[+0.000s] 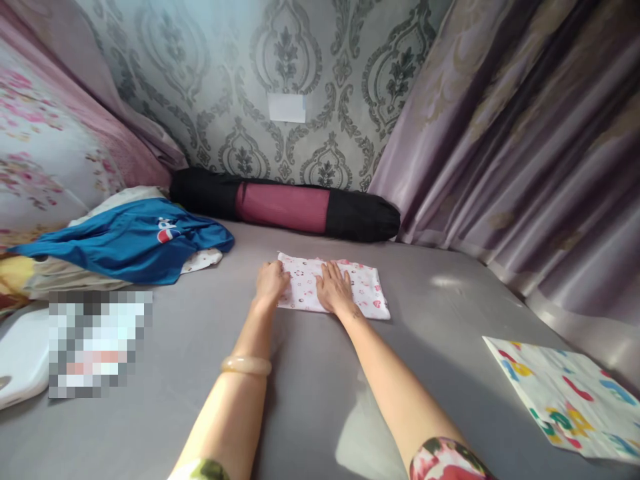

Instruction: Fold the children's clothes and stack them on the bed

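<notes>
A white folded cloth (370, 293) with a small pink and red print lies flat on the grey sheet in front of me. My left hand (271, 283) is closed at the cloth's left edge, its fingers curled over that side. On the middle of the cloth rests my right hand (334, 288), palm down, with the fingers stretched forward. Parts of the print are hidden beneath both hands.
Behind the cloth lies a long black and pink bag (283, 205) against the patterned wall. Heaped clothes with a blue garment (125, 240) are at left, near a white object (25, 353). A second folded cloth (570, 400) with colourful shapes lies at right, by the curtain (500, 133).
</notes>
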{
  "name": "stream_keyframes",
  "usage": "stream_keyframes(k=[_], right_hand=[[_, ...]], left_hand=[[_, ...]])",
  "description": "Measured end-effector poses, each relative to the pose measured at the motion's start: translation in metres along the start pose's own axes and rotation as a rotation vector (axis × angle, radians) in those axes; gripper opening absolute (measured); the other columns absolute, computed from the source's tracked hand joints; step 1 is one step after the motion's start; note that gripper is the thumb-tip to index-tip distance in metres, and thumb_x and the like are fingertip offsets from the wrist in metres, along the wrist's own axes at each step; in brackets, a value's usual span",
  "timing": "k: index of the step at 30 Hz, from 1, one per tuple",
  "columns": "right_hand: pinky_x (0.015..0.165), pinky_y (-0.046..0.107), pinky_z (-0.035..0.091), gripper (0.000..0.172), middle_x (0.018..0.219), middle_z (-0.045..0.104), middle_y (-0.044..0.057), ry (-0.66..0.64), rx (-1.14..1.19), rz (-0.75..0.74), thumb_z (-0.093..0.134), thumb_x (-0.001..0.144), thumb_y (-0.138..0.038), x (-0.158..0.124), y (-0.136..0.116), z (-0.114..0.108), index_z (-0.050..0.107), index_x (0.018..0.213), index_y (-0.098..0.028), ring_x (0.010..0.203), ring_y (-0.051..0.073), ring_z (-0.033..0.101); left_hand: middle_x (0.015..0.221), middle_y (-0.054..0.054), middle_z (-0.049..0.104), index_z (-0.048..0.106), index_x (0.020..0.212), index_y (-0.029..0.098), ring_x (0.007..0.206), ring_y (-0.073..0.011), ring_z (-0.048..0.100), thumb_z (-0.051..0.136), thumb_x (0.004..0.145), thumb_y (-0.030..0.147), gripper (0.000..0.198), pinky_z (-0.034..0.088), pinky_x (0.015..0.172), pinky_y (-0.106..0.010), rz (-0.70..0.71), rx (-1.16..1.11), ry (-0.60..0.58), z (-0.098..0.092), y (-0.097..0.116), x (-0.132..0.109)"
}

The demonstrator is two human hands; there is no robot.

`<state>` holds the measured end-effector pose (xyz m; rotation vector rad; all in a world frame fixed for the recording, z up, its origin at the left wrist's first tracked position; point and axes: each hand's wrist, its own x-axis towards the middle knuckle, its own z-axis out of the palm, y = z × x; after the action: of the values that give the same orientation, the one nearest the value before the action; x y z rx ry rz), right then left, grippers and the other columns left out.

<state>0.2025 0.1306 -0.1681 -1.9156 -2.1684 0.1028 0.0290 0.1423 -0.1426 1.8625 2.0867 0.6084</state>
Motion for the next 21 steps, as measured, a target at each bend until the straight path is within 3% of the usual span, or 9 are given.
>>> stream_keyframes(k=[3, 9, 16, 21], right_hand=[[0.118, 0.047, 0.009, 0.053, 0.158, 0.028, 0.011, 0.003, -0.011, -0.003, 0.025, 0.101, -0.035, 0.000, 0.002, 0.005, 0.035, 0.149, -0.012, 0.147, 0.022, 0.017], [0.117, 0.049, 0.011, 0.054, 0.158, 0.027, 0.012, -0.031, -0.024, 0.005, 0.025, 0.101, -0.034, 0.003, 0.000, -0.002, 0.034, 0.149, -0.011, 0.147, 0.024, 0.017], [0.116, 0.052, 0.014, 0.053, 0.157, 0.028, 0.013, -0.050, 0.015, -0.018, 0.028, 0.099, -0.029, 0.011, -0.021, -0.008, 0.035, 0.148, -0.011, 0.146, 0.026, 0.020], [0.117, 0.052, 0.010, 0.054, 0.158, 0.026, 0.012, -0.002, 0.030, -0.035, 0.022, 0.100, -0.033, 0.009, -0.032, 0.005, 0.036, 0.148, -0.010, 0.147, 0.025, 0.017]], left_hand=[[0.112, -0.016, 0.065, 0.067, 0.106, 0.015, 0.112, -0.0286, 0.059, 0.049, 0.084, 0.019, 0.029, 0.048, 0.089, -0.035, -0.044, -0.046, 0.015, 0.002, -0.005, 0.003], [0.113, -0.016, 0.066, 0.067, 0.110, 0.015, 0.111, -0.0283, 0.060, 0.047, 0.083, 0.017, 0.033, 0.047, 0.089, -0.036, -0.052, -0.120, 0.032, 0.005, -0.008, 0.005], [0.111, -0.018, 0.069, 0.068, 0.109, 0.013, 0.110, -0.0281, 0.061, 0.047, 0.086, 0.021, 0.032, 0.046, 0.093, -0.037, -0.036, -0.149, 0.063, 0.007, -0.012, 0.009], [0.100, -0.015, 0.072, 0.069, 0.101, 0.014, 0.098, -0.0261, 0.066, 0.049, 0.085, 0.026, 0.029, 0.049, 0.083, -0.033, -0.174, -0.388, 0.143, 0.004, -0.018, 0.015]])
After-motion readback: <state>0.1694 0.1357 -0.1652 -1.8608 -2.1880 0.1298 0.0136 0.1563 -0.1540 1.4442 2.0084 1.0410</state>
